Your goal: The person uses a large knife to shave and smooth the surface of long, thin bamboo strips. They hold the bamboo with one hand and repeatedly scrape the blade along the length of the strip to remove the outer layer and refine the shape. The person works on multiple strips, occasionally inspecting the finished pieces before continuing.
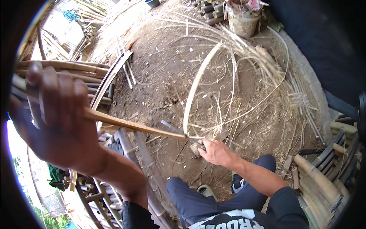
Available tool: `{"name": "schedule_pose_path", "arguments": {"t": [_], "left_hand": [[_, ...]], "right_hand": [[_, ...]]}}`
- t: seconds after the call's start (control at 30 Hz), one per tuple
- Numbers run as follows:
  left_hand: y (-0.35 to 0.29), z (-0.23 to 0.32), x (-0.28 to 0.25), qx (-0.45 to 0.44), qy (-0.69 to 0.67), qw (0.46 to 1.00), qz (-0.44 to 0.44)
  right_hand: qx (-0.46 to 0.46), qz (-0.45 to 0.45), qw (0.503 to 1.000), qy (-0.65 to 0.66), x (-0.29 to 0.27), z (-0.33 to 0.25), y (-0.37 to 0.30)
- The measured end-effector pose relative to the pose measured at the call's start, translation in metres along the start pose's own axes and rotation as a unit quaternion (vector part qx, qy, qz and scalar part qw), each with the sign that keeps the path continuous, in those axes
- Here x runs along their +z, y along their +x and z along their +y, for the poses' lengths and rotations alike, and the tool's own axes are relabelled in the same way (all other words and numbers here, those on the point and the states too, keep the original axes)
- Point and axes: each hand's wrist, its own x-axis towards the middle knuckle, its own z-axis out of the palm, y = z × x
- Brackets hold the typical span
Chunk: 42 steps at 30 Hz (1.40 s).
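Note:
My left hand (57, 118), blurred, is raised at the left with its fingers curled round one end of a long bamboo strip (141, 125). The strip slopes down from it toward the middle of the view. There my right hand (218, 152) is closed on a knife, whose grey blade (170, 126) crosses the strip's lower end. A pale, thin sliver (195, 89) stands up from the blade and bends away to the upper right. Most of the knife's handle is hidden in my right fist.
Loose shavings and thin bamboo splints (263, 63) litter the dirt floor (160, 82). A bucket (244, 23) stands at the far right, near cut bamboo tubes (209, 11). Bamboo poles (152, 164) lie beside my left leg; thick bamboo pieces (316, 183) are stacked at the right.

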Motion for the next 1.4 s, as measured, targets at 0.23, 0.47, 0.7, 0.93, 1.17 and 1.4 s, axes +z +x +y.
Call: {"name": "schedule_pose_path", "arguments": {"t": [0.23, 0.47, 0.7, 0.93, 1.17, 1.4], "left_hand": [[-0.195, -0.087, 0.008, 0.088, 0.146, 0.984, 0.05], [-0.247, -0.106, 0.025, 0.19, 0.116, 0.966, 0.134], [-0.244, -0.108, 0.031, 0.182, 0.119, 0.97, 0.104], [-0.242, -0.109, 0.028, 0.191, 0.081, 0.977, 0.051], [-0.247, -0.109, 0.022, 0.227, 0.089, 0.964, 0.106], [-0.249, -0.103, 0.007, 0.228, 0.074, 0.966, 0.096]], "right_hand": [[0.104, -0.167, 0.931, 0.307, 0.045, 0.024, -0.036], [-0.103, 0.053, 0.989, 0.088, 0.056, -0.026, -0.084], [0.001, 0.064, 0.998, 0.026, 0.062, -0.013, -0.066], [-0.316, 0.193, 0.918, -0.142, 0.074, 0.005, -0.057], [-0.239, 0.162, 0.956, 0.056, 0.107, 0.021, -0.052], [0.04, -0.026, 0.997, -0.063, 0.136, 0.127, 0.014]]}}
